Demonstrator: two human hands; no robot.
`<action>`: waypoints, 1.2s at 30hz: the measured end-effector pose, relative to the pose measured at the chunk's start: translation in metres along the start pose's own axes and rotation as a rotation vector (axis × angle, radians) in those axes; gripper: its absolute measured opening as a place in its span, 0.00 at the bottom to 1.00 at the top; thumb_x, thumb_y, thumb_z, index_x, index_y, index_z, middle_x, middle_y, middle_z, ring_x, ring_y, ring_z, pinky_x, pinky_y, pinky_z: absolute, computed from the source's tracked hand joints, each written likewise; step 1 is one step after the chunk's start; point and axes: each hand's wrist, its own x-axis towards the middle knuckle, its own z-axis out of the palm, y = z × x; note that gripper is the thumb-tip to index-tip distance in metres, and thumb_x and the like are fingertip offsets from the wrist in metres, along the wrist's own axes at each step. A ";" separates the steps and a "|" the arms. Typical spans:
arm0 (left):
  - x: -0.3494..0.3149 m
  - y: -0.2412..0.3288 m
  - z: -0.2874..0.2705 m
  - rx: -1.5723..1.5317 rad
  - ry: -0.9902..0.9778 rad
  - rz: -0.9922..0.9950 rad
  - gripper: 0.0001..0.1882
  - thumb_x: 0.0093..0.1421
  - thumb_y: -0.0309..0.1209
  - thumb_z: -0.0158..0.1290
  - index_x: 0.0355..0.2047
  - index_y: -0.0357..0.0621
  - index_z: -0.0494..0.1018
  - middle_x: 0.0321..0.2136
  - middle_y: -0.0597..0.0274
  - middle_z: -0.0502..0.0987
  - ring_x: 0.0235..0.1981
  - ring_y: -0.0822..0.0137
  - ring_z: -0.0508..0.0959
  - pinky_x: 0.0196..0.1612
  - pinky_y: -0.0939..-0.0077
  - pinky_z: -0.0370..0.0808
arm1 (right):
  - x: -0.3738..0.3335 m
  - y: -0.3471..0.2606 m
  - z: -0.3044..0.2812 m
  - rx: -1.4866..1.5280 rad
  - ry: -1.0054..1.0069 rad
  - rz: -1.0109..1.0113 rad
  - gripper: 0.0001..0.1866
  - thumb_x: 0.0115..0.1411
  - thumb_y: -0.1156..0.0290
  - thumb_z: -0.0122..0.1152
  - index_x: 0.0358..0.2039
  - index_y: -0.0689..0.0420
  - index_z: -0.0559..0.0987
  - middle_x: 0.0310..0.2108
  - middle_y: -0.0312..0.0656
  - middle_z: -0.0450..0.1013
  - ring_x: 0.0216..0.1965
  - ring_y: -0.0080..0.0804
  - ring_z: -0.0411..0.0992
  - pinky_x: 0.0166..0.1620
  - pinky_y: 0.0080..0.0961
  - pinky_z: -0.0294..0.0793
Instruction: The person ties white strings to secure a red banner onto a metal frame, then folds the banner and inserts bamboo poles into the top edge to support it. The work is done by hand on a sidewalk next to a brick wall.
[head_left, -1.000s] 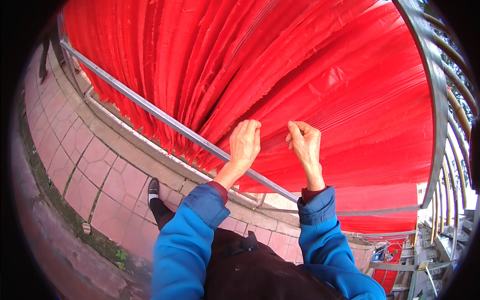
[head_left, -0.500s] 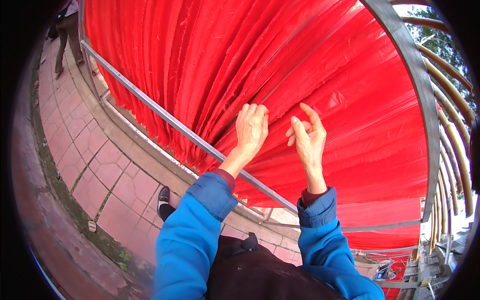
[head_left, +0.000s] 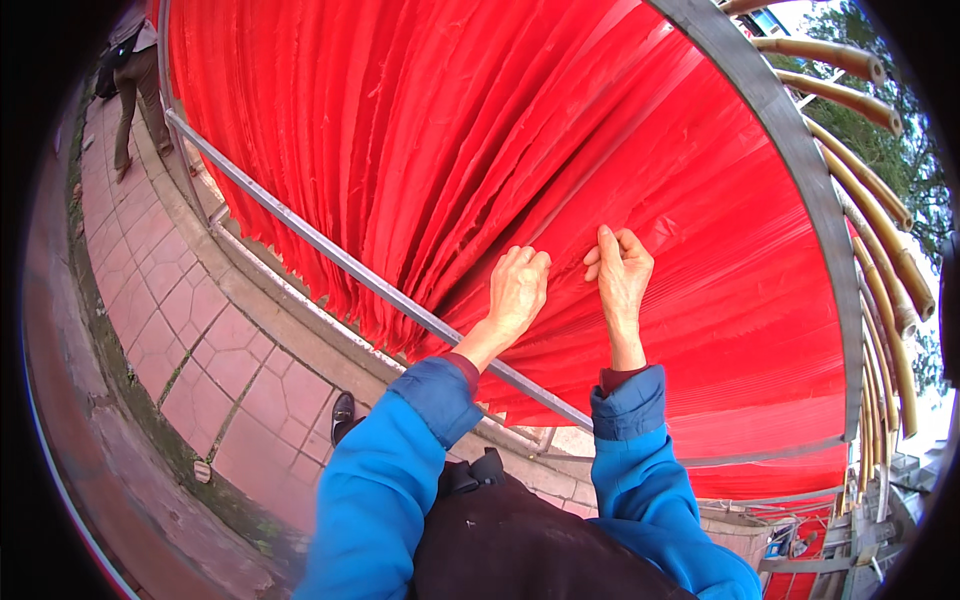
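Note:
Thin red sheets (head_left: 420,130) hang close together in long folds in front of me; whether paper or cloth I cannot tell. My left hand (head_left: 518,295) is closed in a loose fist on the edge of a red sheet, its fingertips hidden behind the knuckles. A little to its right, my right hand (head_left: 622,275) is raised with thumb and fingers drawn together in a pinch. Red surface lies right behind those fingertips, so anything between them cannot be made out. Both forearms, in blue sleeves, reach over the metal rail (head_left: 340,258).
A dark curved frame bar (head_left: 790,120) bounds the sheets on the right, with bamboo poles (head_left: 880,255) jutting past it. Pink paving (head_left: 215,350) runs along the left, beside a low kerb. Farther along it stands another person (head_left: 140,85).
My right hand's extended index finger has drawn in, bringing thumb and fingers together. The left hand stays closed and sits slightly lower and farther right. The whole view has shifted a little.

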 end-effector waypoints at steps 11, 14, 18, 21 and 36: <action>0.024 0.010 -0.013 -0.030 -0.047 -0.072 0.13 0.51 0.19 0.51 0.40 0.37 0.71 0.35 0.48 0.74 0.39 0.47 0.74 0.43 0.57 0.73 | 0.014 0.003 0.003 -0.609 0.073 -0.267 0.21 0.58 0.63 0.61 0.16 0.65 0.72 0.13 0.55 0.65 0.12 0.43 0.63 0.20 0.38 0.61; 0.052 0.013 -0.015 -0.049 0.066 0.027 0.18 0.51 0.19 0.50 0.45 0.36 0.68 0.37 0.46 0.74 0.39 0.46 0.73 0.43 0.54 0.71 | 0.013 0.003 0.000 -0.562 0.031 -0.280 0.21 0.58 0.63 0.61 0.15 0.65 0.72 0.12 0.56 0.64 0.12 0.43 0.62 0.20 0.38 0.60; 0.092 0.012 -0.002 -0.050 0.067 0.021 0.21 0.54 0.21 0.50 0.50 0.35 0.66 0.41 0.42 0.74 0.43 0.43 0.73 0.46 0.53 0.71 | 0.006 0.002 -0.003 -0.661 0.035 -0.223 0.21 0.58 0.63 0.61 0.15 0.64 0.71 0.13 0.57 0.64 0.13 0.47 0.64 0.20 0.39 0.61; 0.109 0.014 0.011 -0.097 -0.026 -0.122 0.21 0.55 0.25 0.50 0.51 0.36 0.66 0.42 0.41 0.74 0.44 0.42 0.73 0.47 0.51 0.70 | 0.000 0.003 0.001 -0.652 0.080 -0.233 0.22 0.58 0.61 0.60 0.14 0.63 0.69 0.15 0.60 0.64 0.19 0.59 0.68 0.22 0.44 0.62; 0.120 -0.018 -0.001 -0.339 -0.281 -0.310 0.09 0.60 0.29 0.48 0.36 0.36 0.72 0.28 0.47 0.77 0.33 0.54 0.78 0.37 0.63 0.71 | -0.019 -0.012 0.006 -0.726 0.219 -0.181 0.20 0.57 0.63 0.59 0.14 0.63 0.72 0.15 0.58 0.65 0.18 0.56 0.68 0.22 0.43 0.64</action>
